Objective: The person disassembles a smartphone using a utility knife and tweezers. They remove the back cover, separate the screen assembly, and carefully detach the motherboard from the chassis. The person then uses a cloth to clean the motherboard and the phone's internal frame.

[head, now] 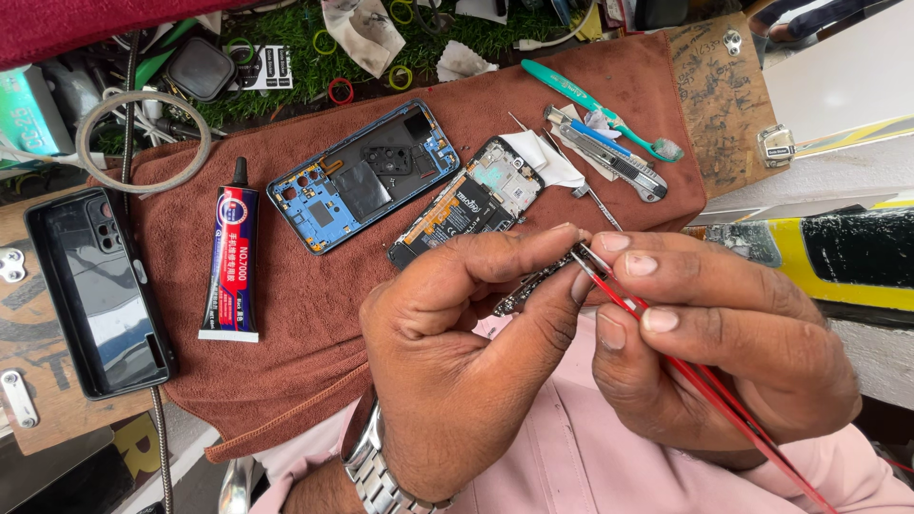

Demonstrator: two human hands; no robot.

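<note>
My left hand (457, 352) pinches a small dark circuit board (526, 291) between thumb and forefinger, close to my chest. My right hand (714, 333) grips red tweezers (705, 376) whose tips touch the board's upper end. Beyond the hands, on a brown cloth (305, 324), lies an opened phone body (471, 202) with its battery showing. Left of it rests a blue phone frame (362, 176), stripped inside.
A tube of glue (229, 252) lies at the cloth's left. A black phone back cover (95, 290) sits at far left, by a ring of tape (143, 141). A green toothbrush (595, 107) and a utility knife (609, 152) lie at the upper right, beside a wooden block (724, 95).
</note>
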